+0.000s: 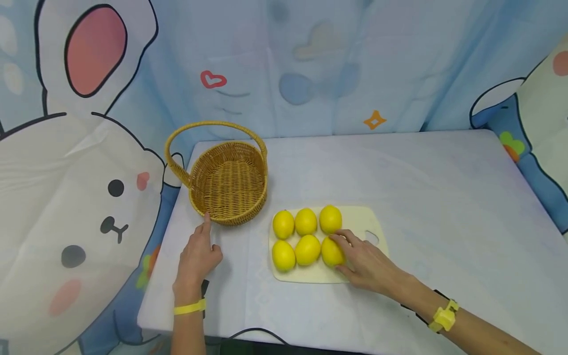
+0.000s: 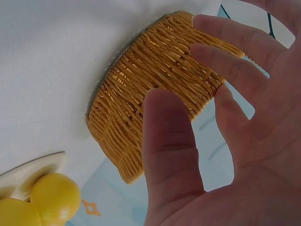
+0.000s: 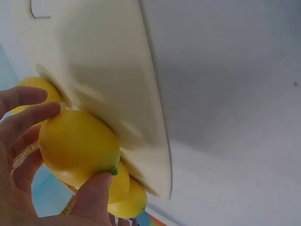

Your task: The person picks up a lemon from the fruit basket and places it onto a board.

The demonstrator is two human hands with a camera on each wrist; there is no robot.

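A woven wicker basket [image 1: 228, 180] with a hoop handle stands empty at the back left of the white table [image 1: 421, 187]. My left hand [image 1: 206, 239] lies flat beside it, fingers straight, the index fingertip at the basket's [image 2: 155, 80] lower wall. In the left wrist view the left hand [image 2: 181, 70] is spread in front of the weave. Several yellow lemons sit in two rows on a cream cutting board [image 1: 364, 217]. My right hand [image 1: 339, 252] grips the front right lemon [image 1: 330, 251], which still rests on the board. In the right wrist view thumb and fingers of the right hand [image 3: 70, 146] curl round that lemon [image 3: 77, 146].
The cutting board [image 3: 108, 70] has a handle hole at its right end. A cartoon-print cloth hangs behind and on both sides of the table. The table's front edge runs just below my wrists. Other lemons [image 2: 54, 195] lie between the held one and the basket.
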